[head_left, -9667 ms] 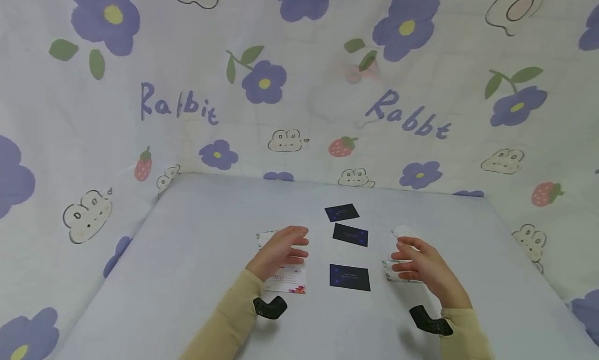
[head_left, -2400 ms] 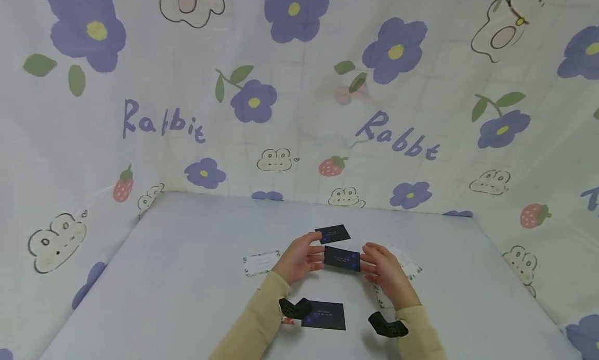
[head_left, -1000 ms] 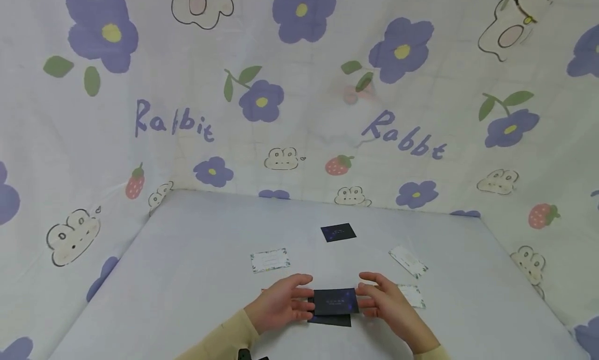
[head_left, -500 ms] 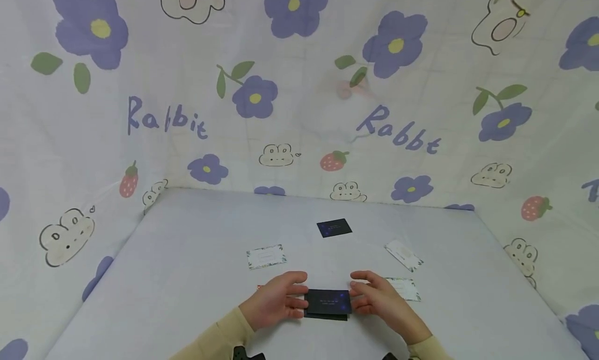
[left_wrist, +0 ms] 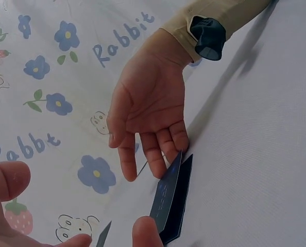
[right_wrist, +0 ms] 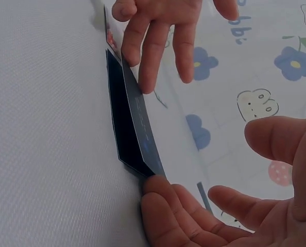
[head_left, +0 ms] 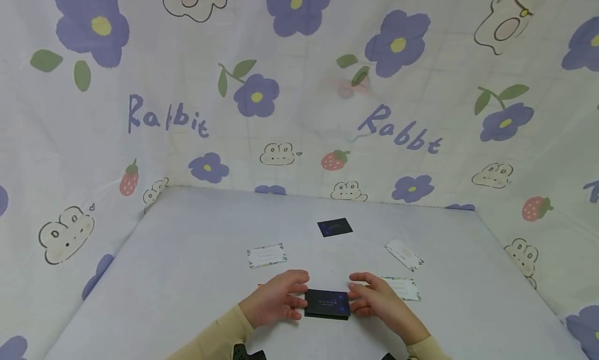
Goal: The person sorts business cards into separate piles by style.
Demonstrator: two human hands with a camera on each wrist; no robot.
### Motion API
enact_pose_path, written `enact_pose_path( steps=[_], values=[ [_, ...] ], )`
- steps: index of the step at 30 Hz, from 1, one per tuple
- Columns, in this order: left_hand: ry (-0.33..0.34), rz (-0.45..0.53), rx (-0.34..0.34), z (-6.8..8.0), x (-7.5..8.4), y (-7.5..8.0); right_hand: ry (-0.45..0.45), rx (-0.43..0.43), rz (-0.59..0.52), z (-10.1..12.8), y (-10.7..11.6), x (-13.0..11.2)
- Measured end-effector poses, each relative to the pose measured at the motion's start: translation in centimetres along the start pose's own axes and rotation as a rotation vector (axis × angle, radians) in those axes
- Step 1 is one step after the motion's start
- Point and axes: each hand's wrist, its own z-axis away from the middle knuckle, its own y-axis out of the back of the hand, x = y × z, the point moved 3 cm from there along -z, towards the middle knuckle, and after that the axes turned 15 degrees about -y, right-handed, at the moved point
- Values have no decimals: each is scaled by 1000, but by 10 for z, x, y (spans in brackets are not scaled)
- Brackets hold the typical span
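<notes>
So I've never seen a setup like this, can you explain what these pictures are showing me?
No machine here: these are a person's bare left hand and right hand. The wide picture comes from a camera on the head, looking forward and down. The two closer ones come from wrist cameras, each with its own hand near the lens and the other hand opposite.

The fingertips of both hands hold an upper dark card between them, just over a lower dark card; the wrist views show a gap between the two. Around them on the white surface lie a third dark card and three white cards with decorated borders. In the wide view, something reddish is mostly hidden by the left hand.
</notes>
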Motion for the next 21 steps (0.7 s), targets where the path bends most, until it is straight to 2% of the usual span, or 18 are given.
enact_pose_path(
  steps=[21],
  values=[
    [-9, -53, -24, 0, 4, 4, -15, 32, 8, -5, -2, 0]
  ],
)
